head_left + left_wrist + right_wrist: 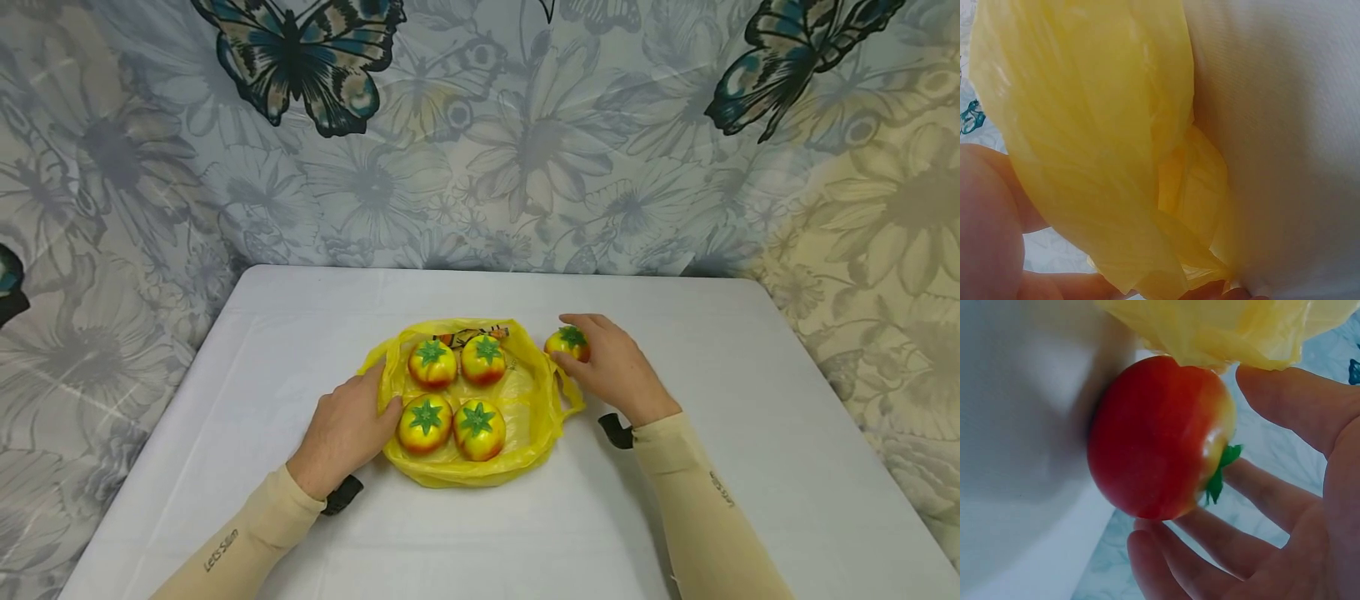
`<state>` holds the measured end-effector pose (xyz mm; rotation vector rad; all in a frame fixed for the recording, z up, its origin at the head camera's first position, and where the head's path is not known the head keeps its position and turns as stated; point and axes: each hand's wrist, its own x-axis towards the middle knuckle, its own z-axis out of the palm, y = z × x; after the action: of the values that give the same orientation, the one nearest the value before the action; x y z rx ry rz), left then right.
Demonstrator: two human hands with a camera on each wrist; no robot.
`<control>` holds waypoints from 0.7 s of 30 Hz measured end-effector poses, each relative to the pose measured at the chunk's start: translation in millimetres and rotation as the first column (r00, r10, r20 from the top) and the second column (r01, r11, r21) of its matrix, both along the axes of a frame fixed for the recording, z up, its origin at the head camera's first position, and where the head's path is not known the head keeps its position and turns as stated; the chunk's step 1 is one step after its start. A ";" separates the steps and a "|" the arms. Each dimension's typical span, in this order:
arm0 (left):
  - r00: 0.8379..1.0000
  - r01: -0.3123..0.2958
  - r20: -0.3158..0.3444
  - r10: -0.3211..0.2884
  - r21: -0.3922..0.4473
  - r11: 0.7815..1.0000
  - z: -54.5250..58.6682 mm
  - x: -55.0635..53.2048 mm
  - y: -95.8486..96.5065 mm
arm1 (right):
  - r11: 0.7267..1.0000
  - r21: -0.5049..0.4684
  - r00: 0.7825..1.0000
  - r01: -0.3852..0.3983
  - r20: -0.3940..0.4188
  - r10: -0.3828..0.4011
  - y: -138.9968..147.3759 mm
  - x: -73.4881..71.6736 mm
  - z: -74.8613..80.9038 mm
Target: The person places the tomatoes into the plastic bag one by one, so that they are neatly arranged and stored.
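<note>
A yellow plastic bag (525,417) lies spread on the table with its rim rolled open. Several red-and-yellow toy tomatoes with green star-shaped tops sit in it, one toy tomato (432,364) at the back left. My left hand (348,425) grips the bag's left rim, thumb inside; in the left wrist view the yellow film (1097,137) passes between thumb and fingers. Right of the bag, another toy tomato (1154,437) stands on the table. My right hand (618,367) is around it with fairly straight fingers, fingertips at its far side and thumb close to the bag's edge.
The bag's handle loop (570,396) sticks out to the right, just below the right hand. Dark printing (471,335) shows on the bag's back inside. A white cloth (315,308) covers the table, with flower-and-butterfly fabric (525,167) hanging behind and at the sides.
</note>
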<state>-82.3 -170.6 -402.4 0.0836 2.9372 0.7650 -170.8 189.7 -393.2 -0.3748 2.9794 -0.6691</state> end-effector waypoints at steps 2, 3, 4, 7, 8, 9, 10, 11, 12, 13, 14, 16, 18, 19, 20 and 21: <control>1.000 0.000 -0.003 0.000 -0.004 1.000 0.0 0.1 0.0 | 1.000 0.001 1.000 0.003 0.013 -0.003 -0.1 -0.7 -1.5; 1.000 0.001 -0.004 -0.001 -0.005 1.000 0.0 0.3 0.0 | 1.000 0.001 1.000 0.004 0.019 -0.004 -0.3 -0.8 -2.1; 1.000 0.001 -0.004 -0.001 -0.006 1.000 0.0 0.4 0.0 | 1.000 0.003 1.000 0.004 0.025 -0.004 -0.3 -1.0 -2.6; 1.000 0.001 -0.004 -0.001 -0.008 1.000 0.0 0.4 0.1 | 1.000 0.002 0.999 0.003 0.038 -0.003 0.1 -1.2 -3.3; 1.000 0.002 -0.004 -0.002 -0.008 1.000 0.1 0.4 0.2 | 1.000 0.002 0.999 0.002 0.041 -0.002 0.2 -1.2 -3.5; 1.000 0.001 -0.003 -0.001 -0.008 1.000 0.1 0.4 0.3 | 1.000 0.002 0.999 0.001 0.042 -0.001 0.3 -1.1 -3.6; 1.000 0.002 -0.002 -0.002 -0.008 1.000 0.1 0.3 0.3 | 1.000 0.001 0.999 0.000 0.043 0.000 0.6 -1.1 -3.8; 1.000 0.002 -0.001 -0.002 -0.008 1.000 0.1 0.2 0.3 | 1.000 0.000 0.999 -0.001 0.043 0.001 0.8 -1.2 -4.0; 1.000 0.002 0.000 -0.002 -0.008 1.000 0.1 0.3 0.3 | 1.000 0.000 0.999 -0.001 0.045 0.001 1.0 -1.3 -4.2; 1.000 0.002 -0.001 -0.002 -0.007 1.000 0.1 0.3 0.4 | 1.000 -0.001 0.999 -0.001 0.046 0.001 1.2 -1.5 -4.6; 1.000 0.002 -0.001 -0.002 -0.007 1.000 0.0 0.4 0.4 | 1.000 0.000 0.999 0.000 0.049 0.000 1.3 -1.7 -4.9; 1.000 0.003 -0.002 -0.003 -0.005 1.000 -0.2 0.5 0.3 | 1.000 0.001 0.998 0.001 0.055 -0.001 1.4 -2.1 -5.3; 1.000 0.005 -0.006 -0.005 -0.003 1.000 -0.5 0.7 0.1 | 1.000 0.005 0.998 0.004 0.062 -0.004 1.4 -2.3 -5.3; 1.000 0.006 -0.008 -0.006 -0.003 1.000 -0.6 0.8 0.0 | 1.000 0.007 0.998 0.005 0.065 -0.005 1.3 -2.3 -5.2; 1.000 0.007 -0.009 -0.007 -0.002 1.000 -0.6 1.0 0.0 | 1.000 0.009 0.998 0.006 0.066 -0.006 1.3 -2.3 -5.0; 1.000 0.008 -0.011 -0.008 -0.002 1.000 -0.6 1.1 0.0 | 1.000 0.011 0.998 0.006 0.067 -0.007 1.3 -2.4 -4.8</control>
<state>-81.2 -170.6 -403.0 0.0997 2.9457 0.7632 -173.2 191.0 -398.0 -0.3355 2.9206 -0.6531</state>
